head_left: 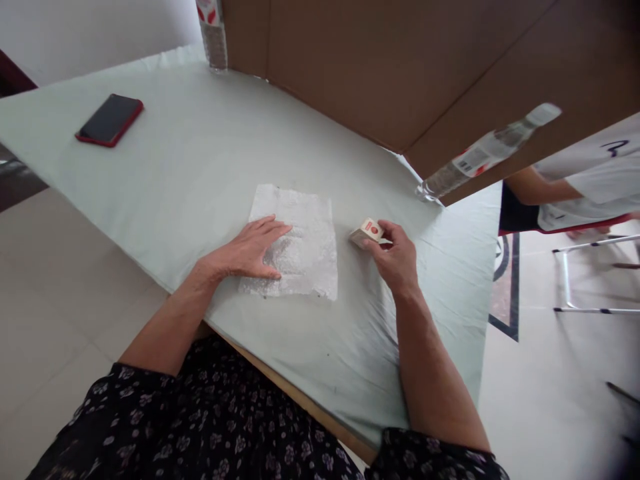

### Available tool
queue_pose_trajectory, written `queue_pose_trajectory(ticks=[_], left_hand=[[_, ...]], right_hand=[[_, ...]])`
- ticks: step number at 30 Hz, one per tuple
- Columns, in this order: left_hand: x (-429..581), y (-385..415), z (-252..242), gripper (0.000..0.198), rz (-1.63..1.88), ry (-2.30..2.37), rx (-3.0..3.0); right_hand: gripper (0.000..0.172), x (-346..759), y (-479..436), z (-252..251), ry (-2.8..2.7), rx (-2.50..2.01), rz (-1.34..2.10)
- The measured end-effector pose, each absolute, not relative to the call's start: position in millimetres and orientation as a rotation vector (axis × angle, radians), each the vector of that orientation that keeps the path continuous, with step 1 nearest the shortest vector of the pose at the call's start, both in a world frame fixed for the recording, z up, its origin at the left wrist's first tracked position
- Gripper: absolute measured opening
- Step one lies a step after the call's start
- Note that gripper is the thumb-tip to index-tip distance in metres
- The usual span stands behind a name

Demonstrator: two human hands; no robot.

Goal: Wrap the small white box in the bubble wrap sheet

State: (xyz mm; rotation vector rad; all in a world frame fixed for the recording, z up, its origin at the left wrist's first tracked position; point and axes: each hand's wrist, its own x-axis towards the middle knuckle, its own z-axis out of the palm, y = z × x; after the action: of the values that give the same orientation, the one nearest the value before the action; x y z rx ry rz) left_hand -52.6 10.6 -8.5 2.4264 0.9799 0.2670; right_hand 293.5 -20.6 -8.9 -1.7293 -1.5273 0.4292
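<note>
My left hand [250, 250] lies flat with fingers stretched out on the left part of a sheet of bubble wrap [305, 227] spread on the table. To the right of the sheet, my right hand [397, 257] grips a small white box with a red mark [367, 231], holding it at the table surface just beyond the sheet's right edge.
The table has a pale green cloth [200, 153]. A red phone [110, 119] lies far left. A big cardboard box [400, 67] fills the back, with a plastic bottle [213, 33] on its left and another [480, 157] on its right. Another person [575, 187] sits at right.
</note>
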Motion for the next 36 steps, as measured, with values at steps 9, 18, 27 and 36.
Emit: queue_pose_trajectory(ticks=[9, 18, 27, 36], left_hand=[[-51.3, 12.3, -14.0, 0.105, 0.258, 0.991, 2.461], [-57.1, 16.0, -14.6, 0.109, 0.238, 1.083, 2.464], [-68.6, 21.3, -9.5, 0.101, 0.259, 1.230, 2.389], [-70.6, 25.6, -14.9, 0.086, 0.253, 1.255, 2.423]], right_hand=[[0.036, 232.2, -41.7, 19.6, -1.942, -1.447, 0.202], [0.069, 192.7, -40.3, -24.6, -2.311, -1.550, 0.397], [0.081, 196.1, -43.8, -23.9, -2.346, -1.526, 0.391], [0.092, 192.9, -48.5, -25.1, -2.360, -1.529, 0.432]])
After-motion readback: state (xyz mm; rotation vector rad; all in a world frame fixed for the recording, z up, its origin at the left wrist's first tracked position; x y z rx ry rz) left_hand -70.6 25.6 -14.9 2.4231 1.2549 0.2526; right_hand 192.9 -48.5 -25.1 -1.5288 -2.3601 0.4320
